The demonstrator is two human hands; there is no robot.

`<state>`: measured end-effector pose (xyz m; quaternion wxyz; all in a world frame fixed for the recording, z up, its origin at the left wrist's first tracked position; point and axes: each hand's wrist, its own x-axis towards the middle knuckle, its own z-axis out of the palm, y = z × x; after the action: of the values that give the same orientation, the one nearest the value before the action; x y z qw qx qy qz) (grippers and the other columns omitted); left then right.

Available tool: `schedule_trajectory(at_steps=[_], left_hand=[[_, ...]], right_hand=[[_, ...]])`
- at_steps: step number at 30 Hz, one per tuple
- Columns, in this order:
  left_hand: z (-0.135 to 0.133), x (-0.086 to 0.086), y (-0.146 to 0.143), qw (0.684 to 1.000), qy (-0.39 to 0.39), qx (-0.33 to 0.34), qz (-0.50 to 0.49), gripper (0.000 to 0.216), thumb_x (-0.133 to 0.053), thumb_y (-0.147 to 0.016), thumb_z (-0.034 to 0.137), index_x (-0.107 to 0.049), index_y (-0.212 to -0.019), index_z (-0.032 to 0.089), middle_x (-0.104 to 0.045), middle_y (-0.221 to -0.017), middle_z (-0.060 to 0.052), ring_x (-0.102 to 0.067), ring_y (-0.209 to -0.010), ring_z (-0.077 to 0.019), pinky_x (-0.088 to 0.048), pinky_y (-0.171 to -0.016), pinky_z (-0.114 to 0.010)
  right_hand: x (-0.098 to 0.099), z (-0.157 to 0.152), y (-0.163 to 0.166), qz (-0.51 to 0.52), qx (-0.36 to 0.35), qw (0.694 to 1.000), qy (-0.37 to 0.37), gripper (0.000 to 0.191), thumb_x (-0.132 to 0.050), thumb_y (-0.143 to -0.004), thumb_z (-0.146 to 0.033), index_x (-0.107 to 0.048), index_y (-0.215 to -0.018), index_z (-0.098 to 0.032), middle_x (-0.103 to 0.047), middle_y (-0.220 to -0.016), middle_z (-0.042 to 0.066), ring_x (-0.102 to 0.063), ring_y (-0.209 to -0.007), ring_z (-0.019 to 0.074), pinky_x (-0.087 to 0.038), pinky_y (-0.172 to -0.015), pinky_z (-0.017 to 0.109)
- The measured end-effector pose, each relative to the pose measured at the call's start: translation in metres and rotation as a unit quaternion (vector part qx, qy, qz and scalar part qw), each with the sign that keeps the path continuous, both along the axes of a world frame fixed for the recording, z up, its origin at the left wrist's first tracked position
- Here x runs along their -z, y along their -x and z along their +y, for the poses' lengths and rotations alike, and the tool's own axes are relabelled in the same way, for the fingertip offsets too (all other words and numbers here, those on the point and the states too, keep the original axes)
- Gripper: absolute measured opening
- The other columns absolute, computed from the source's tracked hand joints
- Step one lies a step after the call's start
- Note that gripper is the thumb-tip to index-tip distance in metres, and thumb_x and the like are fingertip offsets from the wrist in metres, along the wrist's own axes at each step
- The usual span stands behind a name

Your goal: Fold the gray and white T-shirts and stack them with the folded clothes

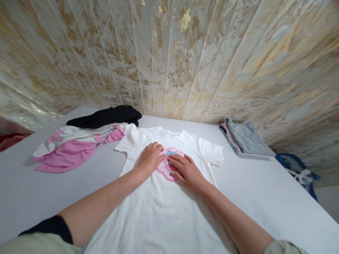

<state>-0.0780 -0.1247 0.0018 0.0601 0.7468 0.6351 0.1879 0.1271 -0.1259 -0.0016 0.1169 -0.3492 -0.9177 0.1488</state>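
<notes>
A white T-shirt (164,208) lies spread flat, front up, on a pale grey table (265,190), its neck toward the wall. A pink and teal print (166,165) sits on its chest. My left hand (150,157) rests palm down on the shirt at the print's left edge, fingers together and stretched out. My right hand (185,170) lies flat on the right half of the print, fingers extended toward the left hand. Neither hand holds anything.
A loose heap of pink and white clothes (71,146) with a black garment (108,116) behind it lies at the left. Folded grey clothes (245,141) are stacked at the right by the marbled gold wall. A blue bag (298,169) sits beyond the table's right edge.
</notes>
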Motion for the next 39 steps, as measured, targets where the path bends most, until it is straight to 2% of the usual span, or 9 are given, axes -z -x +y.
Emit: schedule_trajectory(at_steps=[12,23,28,32,36,39], left_hand=[[0.006,0.003,0.003,0.998,0.008,-0.012,-0.056,0.002,-0.061,-0.086,0.02,-0.061,-0.087,0.02,-0.06,-0.095,-0.005,-0.059,-0.091,-0.0197,-0.046,-0.084,-0.032],[0.003,0.001,0.001,0.999,0.0,-0.011,-0.045,0.005,-0.057,-0.087,0.017,-0.058,-0.088,0.021,-0.061,-0.096,-0.004,-0.059,-0.091,-0.02,-0.045,-0.082,-0.033],[0.003,0.002,0.003,0.998,0.01,-0.003,-0.054,0.01,-0.058,-0.087,0.015,-0.061,-0.094,0.021,-0.061,-0.096,-0.005,-0.059,-0.089,-0.0202,-0.045,-0.082,-0.033],[-0.001,-0.001,0.003,0.998,0.023,0.0,-0.059,0.009,-0.058,-0.086,0.014,-0.063,-0.092,0.019,-0.06,-0.094,-0.005,-0.059,-0.089,-0.02,-0.045,-0.081,-0.032],[-0.005,-0.007,0.001,0.999,0.035,0.003,-0.041,0.007,-0.058,-0.087,0.014,-0.063,-0.089,0.019,-0.06,-0.095,-0.005,-0.058,-0.09,-0.0198,-0.045,-0.083,-0.031],[-0.007,-0.009,0.001,1.0,0.026,-0.008,-0.001,0.013,-0.058,-0.087,0.016,-0.062,-0.1,0.02,-0.058,-0.103,-0.006,-0.056,-0.097,-0.021,-0.043,-0.086,-0.033]], right_hand=[[-0.001,-0.001,0.001,0.002,0.002,1.0,-0.004,0.053,-0.051,-0.093,-0.033,-0.042,-0.144,-0.028,-0.045,-0.148,0.007,-0.037,-0.138,0.021,-0.021,-0.115,0.048],[-0.001,-0.001,0.001,0.006,0.003,1.0,0.005,0.052,-0.05,-0.093,-0.033,-0.043,-0.144,-0.026,-0.044,-0.148,0.006,-0.037,-0.138,0.0198,-0.019,-0.116,0.046],[-0.002,-0.001,0.0,0.006,0.002,1.0,0.007,0.051,-0.049,-0.094,-0.032,-0.043,-0.143,-0.026,-0.045,-0.148,0.007,-0.038,-0.137,0.02,-0.02,-0.115,0.046],[-0.002,-0.001,0.0,0.007,0.002,1.0,0.004,0.052,-0.05,-0.093,-0.032,-0.042,-0.144,-0.027,-0.045,-0.148,0.006,-0.038,-0.137,0.0203,-0.02,-0.115,0.046],[-0.002,0.0,0.0,0.008,0.003,1.0,0.004,0.051,-0.05,-0.093,-0.032,-0.043,-0.144,-0.027,-0.046,-0.147,0.007,-0.039,-0.136,0.0206,-0.021,-0.115,0.047],[-0.003,0.0,0.0,0.013,0.001,1.0,0.006,0.051,-0.051,-0.093,-0.032,-0.043,-0.143,-0.026,-0.046,-0.147,0.007,-0.04,-0.136,0.0205,-0.02,-0.115,0.047]])
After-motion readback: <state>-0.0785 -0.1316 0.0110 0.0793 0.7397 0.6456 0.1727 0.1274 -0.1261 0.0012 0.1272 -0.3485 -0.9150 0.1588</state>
